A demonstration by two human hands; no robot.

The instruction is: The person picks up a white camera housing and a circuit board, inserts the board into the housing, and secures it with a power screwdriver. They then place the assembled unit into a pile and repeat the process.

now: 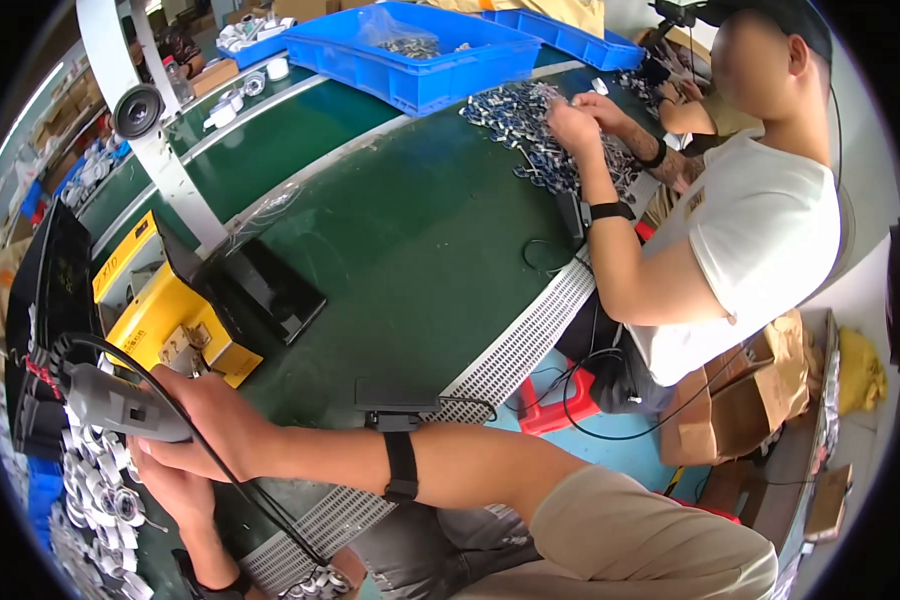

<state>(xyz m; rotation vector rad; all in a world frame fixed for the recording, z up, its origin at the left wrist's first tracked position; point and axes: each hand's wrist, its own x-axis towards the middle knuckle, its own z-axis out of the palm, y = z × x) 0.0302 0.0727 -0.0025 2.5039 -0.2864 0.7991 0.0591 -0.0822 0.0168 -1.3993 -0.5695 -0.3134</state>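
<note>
My right hand [210, 415] is at the left end of the bench, its fingers bent and partly covered by a grey cylindrical tool body [120, 403] with a small switch. A black cord [195, 432] runs across that hand and down past my wrist. Just below, my left hand [178, 492] reaches up, fingertips curled close beside the right hand. Both hands look closed; what is between their fingers is hidden. Behind them stands a yellow box-shaped bench device [175, 325] with a metal fitting [185, 350]. White ring-shaped parts [95, 485] lie heaped left of my hands.
A black panel-like object [265, 290] lies beside the yellow device on the green bench [400, 250]. Across it, a co-worker [760, 230] handles small metal parts from a pile [515, 115]. Blue bins [410, 75] stand at the back; a red stool [560, 400] and cardboard box [735, 395] are right.
</note>
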